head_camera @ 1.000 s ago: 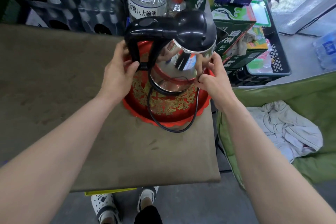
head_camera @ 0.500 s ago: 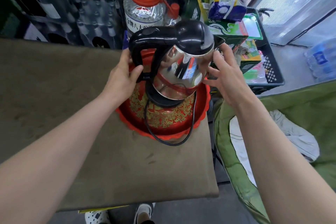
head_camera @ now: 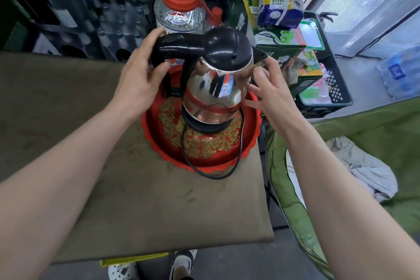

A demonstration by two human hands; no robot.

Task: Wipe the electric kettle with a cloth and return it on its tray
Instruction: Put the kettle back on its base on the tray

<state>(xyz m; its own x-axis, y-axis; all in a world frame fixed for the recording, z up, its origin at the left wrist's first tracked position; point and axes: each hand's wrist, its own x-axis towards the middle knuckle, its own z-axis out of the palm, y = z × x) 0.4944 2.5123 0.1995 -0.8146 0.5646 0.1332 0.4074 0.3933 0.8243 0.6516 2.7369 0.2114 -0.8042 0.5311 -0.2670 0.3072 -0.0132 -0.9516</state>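
Head view: shiny, black-lidded kettle (head_camera: 216, 88)

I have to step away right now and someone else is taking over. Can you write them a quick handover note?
Left hand: grips the handle of the kettle.
Right hand: fingers spread beside the steel body, holding nothing.
The kettle stands on its base in the red tray on the table; its cord loops over the tray's front rim.
Pale cloth: on the green cover to the right, in neither hand.
Done: kettle is on the tray.
Left: I cannot tell whether it has been wiped; check, then let go.
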